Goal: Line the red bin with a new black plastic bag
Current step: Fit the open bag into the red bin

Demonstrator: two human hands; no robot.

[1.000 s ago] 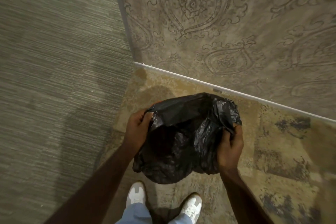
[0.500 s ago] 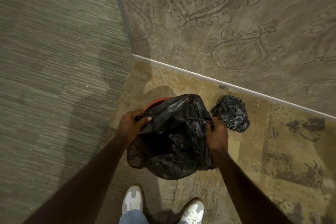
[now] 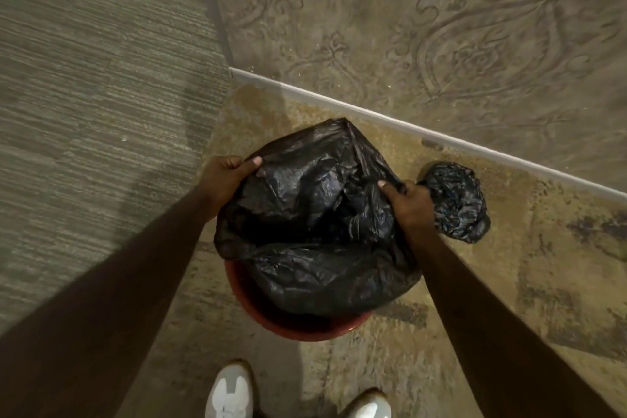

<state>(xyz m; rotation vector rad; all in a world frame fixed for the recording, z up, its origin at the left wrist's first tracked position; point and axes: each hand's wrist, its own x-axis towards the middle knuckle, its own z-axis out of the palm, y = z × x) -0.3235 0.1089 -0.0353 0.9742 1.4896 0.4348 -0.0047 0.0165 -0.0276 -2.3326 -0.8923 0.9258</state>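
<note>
A red bin point(image 3: 288, 324) stands on the floor in front of my feet; only its near rim and a strip of inner wall show. A crumpled black plastic bag point(image 3: 312, 224) lies over and partly inside the bin, covering its far rim. My left hand point(image 3: 225, 176) grips the bag's edge at the far left. My right hand point(image 3: 409, 202) pinches the bag's edge at the right side. The bag's mouth is spread between both hands.
A second, tied-up black bag point(image 3: 456, 202) sits on the floor right of the bin, close to my right hand. A patterned wall with a white baseboard point(image 3: 407, 127) runs behind. Grey carpet point(image 3: 84, 95) lies to the left. My white shoes point(image 3: 230, 394) are below.
The bag has been spread wider between my hands and lowered over the bin. The bin's near red rim shows now. The view has moved closer.
</note>
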